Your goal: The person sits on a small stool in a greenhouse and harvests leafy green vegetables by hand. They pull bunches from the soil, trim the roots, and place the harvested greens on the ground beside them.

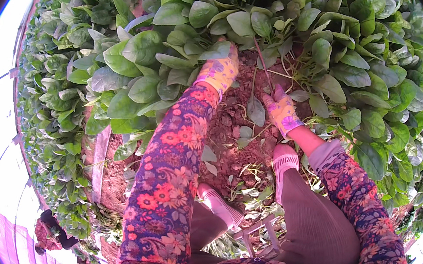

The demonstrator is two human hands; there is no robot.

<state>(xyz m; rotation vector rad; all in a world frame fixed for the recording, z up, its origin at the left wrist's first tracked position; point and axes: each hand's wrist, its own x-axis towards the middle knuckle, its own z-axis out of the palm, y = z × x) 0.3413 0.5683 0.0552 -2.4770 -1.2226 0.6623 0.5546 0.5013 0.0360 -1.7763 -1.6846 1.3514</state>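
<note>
Dense leafy green plants, looking like spinach (141,47), grow in front of me out of reddish soil (231,129). My left hand (221,67), in a yellow glove with a purple flower print, reaches in among the leaves at upper centre; its fingers are partly hidden by a leaf, so its hold cannot be told. Lower and to the right, my right hand (282,111), gloved alike, has its fingers around the lower end of a thin reddish rod (262,62) that runs up to the plants. A single leaf (255,110) hangs between the hands.
Both my feet (285,158) are on the soil among loose leaves and stems. A small stool-like frame (255,233) stands between my legs. A pale strip (100,161) lies on the ground at left. Another person (51,232) is at far left, near the curved greenhouse wall (24,254).
</note>
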